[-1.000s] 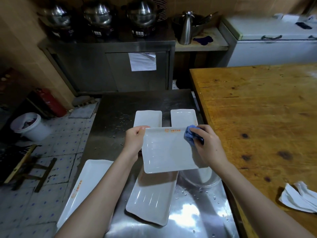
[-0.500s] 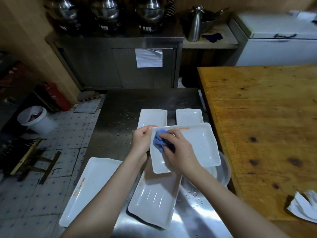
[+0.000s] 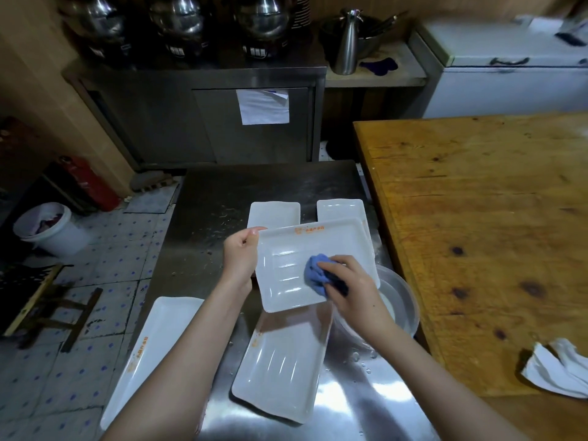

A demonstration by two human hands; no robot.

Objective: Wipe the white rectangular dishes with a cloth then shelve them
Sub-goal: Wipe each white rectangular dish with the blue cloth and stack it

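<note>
The wet steel table [image 3: 219, 192] fills mid-frame. On it, a small white dish [image 3: 273, 214] lies beside a second small dish [image 3: 339, 208]. A ribbed dish [image 3: 280, 367] is lower centre, a long dish [image 3: 149, 354] at the lower-left edge, and a metal bowl [image 3: 402, 300] right.

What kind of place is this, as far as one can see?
Probably a restaurant's back kitchen: a steel worktop with several matching white dishes, three big steel pots on a steel cabinet, and a chest freezer.
</note>
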